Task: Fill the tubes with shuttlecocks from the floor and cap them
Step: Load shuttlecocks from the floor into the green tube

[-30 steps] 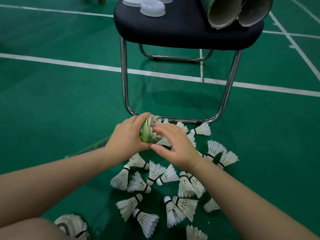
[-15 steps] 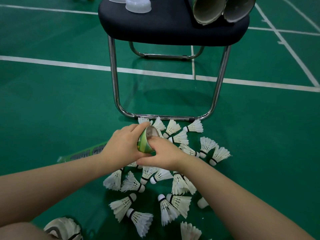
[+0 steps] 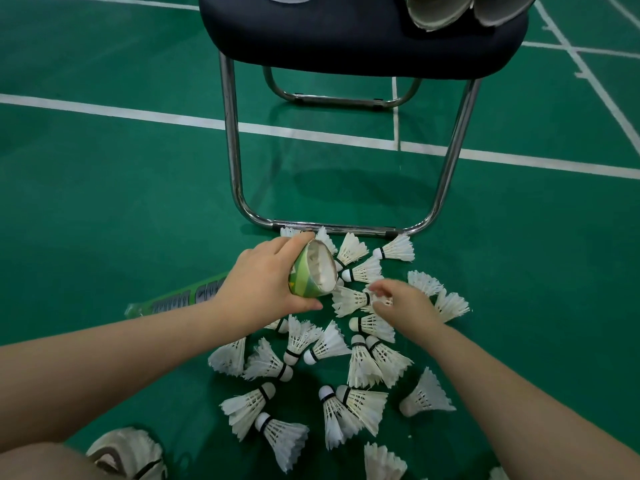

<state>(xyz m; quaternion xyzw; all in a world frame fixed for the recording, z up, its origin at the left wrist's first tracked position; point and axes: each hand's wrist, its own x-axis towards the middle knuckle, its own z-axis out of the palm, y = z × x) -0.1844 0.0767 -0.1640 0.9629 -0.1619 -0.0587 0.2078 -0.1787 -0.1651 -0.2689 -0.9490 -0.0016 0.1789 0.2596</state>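
Head cam: L hand (image 3: 263, 282) wraps fingers round tube (image 3: 304, 282) just over shuttlecocks (image 3: 349, 299), axis lower-left to upper-right, mouth toward chair (image 3: 346, 36), mid-section hidden behind wrist; R hand (image 3: 405, 303) blurred, fingers curled, pinch unclear.

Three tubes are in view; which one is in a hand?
The green tube, gripped by the left hand, with white feathers showing in its open mouth. The other two tubes lie untouched on the chair seat, with only their mouths in frame.
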